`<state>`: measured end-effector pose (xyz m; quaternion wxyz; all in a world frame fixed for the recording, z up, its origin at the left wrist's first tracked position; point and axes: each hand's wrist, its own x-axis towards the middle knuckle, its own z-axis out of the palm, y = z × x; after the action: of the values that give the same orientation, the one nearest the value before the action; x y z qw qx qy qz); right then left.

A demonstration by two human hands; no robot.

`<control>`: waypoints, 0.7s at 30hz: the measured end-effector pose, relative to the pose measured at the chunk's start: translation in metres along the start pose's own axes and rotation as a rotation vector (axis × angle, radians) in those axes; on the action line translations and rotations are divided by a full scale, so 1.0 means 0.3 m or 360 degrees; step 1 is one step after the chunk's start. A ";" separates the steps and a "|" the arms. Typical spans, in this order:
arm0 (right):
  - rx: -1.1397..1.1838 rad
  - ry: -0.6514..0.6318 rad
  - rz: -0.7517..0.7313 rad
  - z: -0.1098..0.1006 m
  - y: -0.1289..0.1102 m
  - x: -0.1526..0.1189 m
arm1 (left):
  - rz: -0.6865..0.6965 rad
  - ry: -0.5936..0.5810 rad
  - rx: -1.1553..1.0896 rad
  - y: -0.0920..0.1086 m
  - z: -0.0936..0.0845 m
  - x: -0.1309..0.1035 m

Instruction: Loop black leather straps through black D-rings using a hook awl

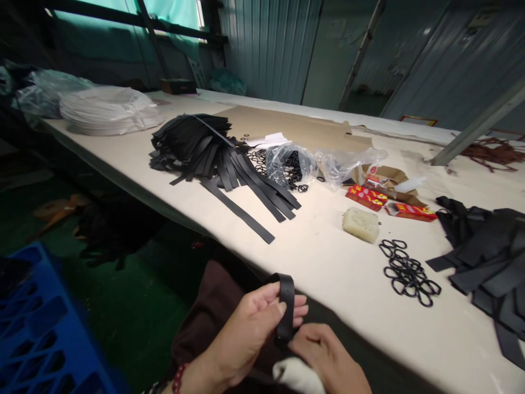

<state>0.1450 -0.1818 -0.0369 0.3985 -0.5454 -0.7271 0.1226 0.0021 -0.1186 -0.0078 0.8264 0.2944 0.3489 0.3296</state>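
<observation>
A black flat strap (288, 300) curves over the fingers of my left hand (250, 323), whose thumb presses on it. The strap looks like leather or a similar sheet material, with small holes near its top bend. At its lower end is my right hand (330, 353), with curled fingers pinching it; the fingertips are partly hidden. Something white and soft (298, 375) shows below my right hand. On the table (311, 257) beyond lies a fanned bundle of similar straps (209, 148). Several black metal rings (409, 273) lie in a loose pile to the right.
Right of the rings is another heap of black straps (492, 262). A pale wax-like block (361, 224) sits near red small boxes (367, 197). A clear plastic bag (287, 164) holds more rings. Behind stands a white coil (109, 109); a blue pallet (36, 323) is at lower left.
</observation>
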 end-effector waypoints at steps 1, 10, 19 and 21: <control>0.0086 -0.0048 0.0135 -0.002 -0.003 0.002 | 0.0026 -0.0024 0.0076 -0.002 0.004 -0.002; 0.0826 -0.0407 0.1354 -0.033 -0.033 0.066 | 0.0102 -0.0139 0.0593 0.010 0.018 -0.015; 0.1056 -0.0662 0.1445 -0.033 -0.010 0.105 | -0.0082 -0.0105 0.0625 -0.005 0.023 0.020; 0.1084 -0.0723 0.1505 -0.032 -0.001 0.114 | -0.0108 -0.0087 0.0637 -0.006 0.021 0.023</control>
<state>0.1486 -0.1541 -0.0151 0.2881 -0.6108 -0.3937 0.6236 0.0113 -0.1161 -0.0081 0.7712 0.4496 0.3947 0.2174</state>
